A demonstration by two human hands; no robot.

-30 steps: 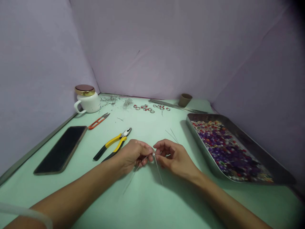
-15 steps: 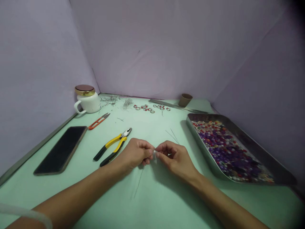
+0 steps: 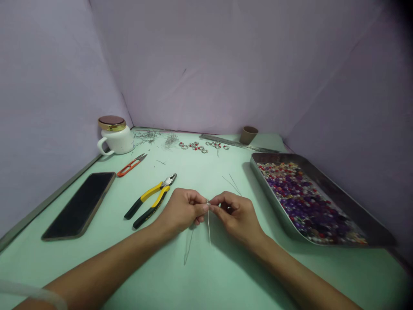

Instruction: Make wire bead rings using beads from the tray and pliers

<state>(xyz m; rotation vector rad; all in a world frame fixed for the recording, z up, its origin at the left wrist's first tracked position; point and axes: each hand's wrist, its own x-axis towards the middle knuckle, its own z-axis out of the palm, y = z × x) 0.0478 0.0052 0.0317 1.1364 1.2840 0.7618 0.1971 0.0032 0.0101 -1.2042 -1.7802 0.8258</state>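
Near the middle of the green table, my left hand (image 3: 187, 209) and my right hand (image 3: 237, 213) meet with pinched fingertips. Between them is a small beaded piece (image 3: 208, 202), mostly covered by the fingers. A thin wire (image 3: 209, 228) hangs down from it, and another wire end (image 3: 187, 249) trails below my left hand. Both hands are closed on this piece. Combination pliers (image 3: 151, 200) with yellow and black handles lie just left of my left hand. Two loose wires (image 3: 232, 184) lie behind my right hand.
A metal tray (image 3: 274, 202) of mixed beads stands at right. At left are a phone (image 3: 80, 206), orange thread snips (image 3: 131, 165) and a lidded white mug (image 3: 116, 141). Along the back lie wire scraps (image 3: 146, 137), beaded rings (image 3: 195, 146), a wire bundle (image 3: 232, 142) and a brown cup (image 3: 248, 135).
The fingertips have shifted slightly on the beaded piece, and a longer length of wire now shows hanging between the hands. The whole view has moved a little.
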